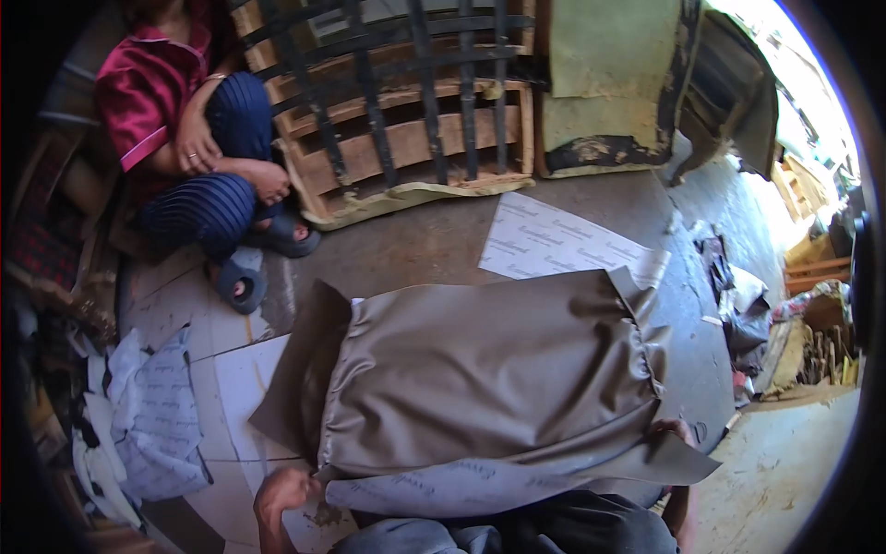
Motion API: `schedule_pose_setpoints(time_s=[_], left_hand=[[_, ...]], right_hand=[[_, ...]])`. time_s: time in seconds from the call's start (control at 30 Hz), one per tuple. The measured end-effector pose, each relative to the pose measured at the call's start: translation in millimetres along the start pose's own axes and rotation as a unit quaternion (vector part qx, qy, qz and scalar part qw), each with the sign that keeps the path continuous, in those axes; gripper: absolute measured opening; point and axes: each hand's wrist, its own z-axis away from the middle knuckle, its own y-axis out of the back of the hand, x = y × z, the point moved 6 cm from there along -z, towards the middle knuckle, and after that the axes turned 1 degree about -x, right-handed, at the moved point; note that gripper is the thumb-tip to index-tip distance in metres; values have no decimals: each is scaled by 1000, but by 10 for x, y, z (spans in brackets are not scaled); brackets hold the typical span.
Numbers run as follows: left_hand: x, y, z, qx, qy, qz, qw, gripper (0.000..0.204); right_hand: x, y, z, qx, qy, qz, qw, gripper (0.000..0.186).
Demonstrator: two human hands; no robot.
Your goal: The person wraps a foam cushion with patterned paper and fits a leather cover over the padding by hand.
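A gathered sheet of brown leather-like material [489, 369] lies across the lower middle of the head view, its near edge folded up to show a pale printed backing. My left hand [288, 487] is closed at its lower left corner; what its fingers grip is too small to make out. My right hand [676, 430] grips the sheet at its lower right side, partly hidden by a flap. My legs in grey trousers [544, 534] show beneath the near edge.
Another person in a red shirt [138, 102] sits at upper left in sandals. Wooden frames with black webbing [388, 120] and a pale padded panel [609, 83] stand beyond. A printed offcut [563, 231], crumpled scraps [152, 415], wood debris [821, 351] and a board [775, 462] lie around.
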Motion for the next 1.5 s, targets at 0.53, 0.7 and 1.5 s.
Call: schedule_pose_setpoints(time_s=[0.53,0.7,1.5], left_hand=[[1182,773,-423,492,48,142,858,17],[1247,846,6,506,59,129,851,15],[158,-511,-194,497,104,807,301,25]], right_hand=[[-561,-428,-853,169,-29,447,878,40],[-592,-348,-847,168,-48,455,873,29],[-715,-6411,-2759,-470,81,625,618,72]])
